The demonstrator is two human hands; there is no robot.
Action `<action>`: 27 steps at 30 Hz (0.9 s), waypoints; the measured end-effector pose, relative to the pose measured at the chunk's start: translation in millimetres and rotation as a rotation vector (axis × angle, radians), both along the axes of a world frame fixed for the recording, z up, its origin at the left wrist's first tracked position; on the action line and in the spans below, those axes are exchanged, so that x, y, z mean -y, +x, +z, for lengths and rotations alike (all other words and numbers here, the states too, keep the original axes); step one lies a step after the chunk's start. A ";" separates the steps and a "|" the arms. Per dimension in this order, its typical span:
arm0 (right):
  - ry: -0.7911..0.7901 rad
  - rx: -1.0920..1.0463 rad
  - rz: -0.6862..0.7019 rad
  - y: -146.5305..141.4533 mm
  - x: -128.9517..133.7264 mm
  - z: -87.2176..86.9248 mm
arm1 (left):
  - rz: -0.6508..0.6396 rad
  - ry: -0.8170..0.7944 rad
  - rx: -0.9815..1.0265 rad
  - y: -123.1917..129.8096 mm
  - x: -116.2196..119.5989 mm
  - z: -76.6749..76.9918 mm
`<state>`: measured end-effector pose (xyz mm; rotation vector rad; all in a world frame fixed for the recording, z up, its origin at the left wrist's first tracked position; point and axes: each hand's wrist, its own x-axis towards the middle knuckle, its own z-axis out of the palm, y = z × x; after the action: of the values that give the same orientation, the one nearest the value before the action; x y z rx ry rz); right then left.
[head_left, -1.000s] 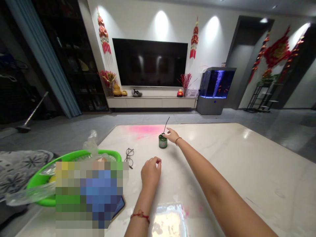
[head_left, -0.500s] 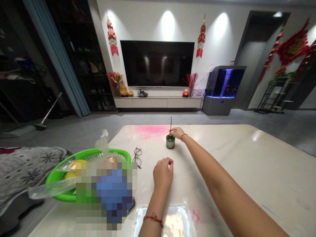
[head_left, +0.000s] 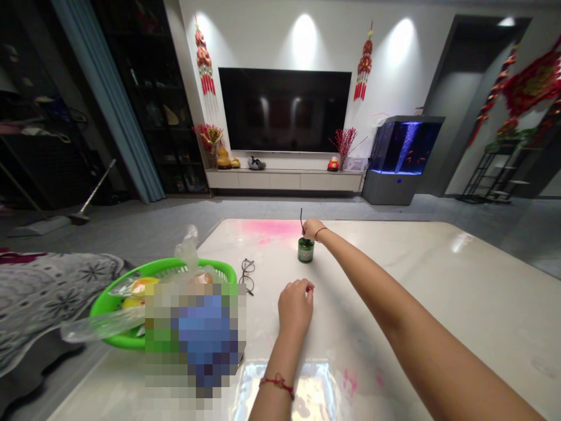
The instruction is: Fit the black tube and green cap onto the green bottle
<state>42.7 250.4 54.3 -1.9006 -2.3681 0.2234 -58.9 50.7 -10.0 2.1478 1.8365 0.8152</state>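
A small green glass jar (head_left: 305, 252) with a label stands upright on the pale table. My right hand (head_left: 314, 230) is at its mouth, fingers closed around a thin dark stick (head_left: 301, 215) that points up. The stick's lower end is hidden behind the fingers, so I cannot tell whether it is inside the jar. Closer to me, my left hand (head_left: 295, 305) rests on or just above the table with its fingers curled in and nothing visible in them. A pair of eyeglasses (head_left: 247, 277) lies to its left.
A green plastic basket (head_left: 105, 304) holding bagged items sits at the left, partly pixelated along with a blue patch (head_left: 205, 333). A shiny clear sheet (head_left: 322, 389) lies at the table's (head_left: 438, 275) near side. Beyond are a television (head_left: 284, 111) and a fish tank (head_left: 403, 146).
My right hand has moved slightly down toward the jar's mouth and turned, its knuckles now higher. The stick shifted a little with it. My left hand keeps its curled pose; the view has shifted slightly.
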 end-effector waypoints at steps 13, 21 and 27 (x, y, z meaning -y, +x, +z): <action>-0.148 0.207 -0.069 -24.4 -13.0 18.0 | -0.065 -0.028 0.034 0.9 0.2 -1.4; -0.113 0.173 -0.084 -31.2 2.4 18.1 | 0.044 -0.141 0.014 1.3 2.2 1.2; -0.135 0.203 -0.059 -29.4 -6.3 23.3 | 0.074 -0.178 0.016 1.0 3.0 0.7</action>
<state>13.3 256.7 77.6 -2.1459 -2.4768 0.1989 -57.9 47.6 -9.4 1.9703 1.9123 0.6536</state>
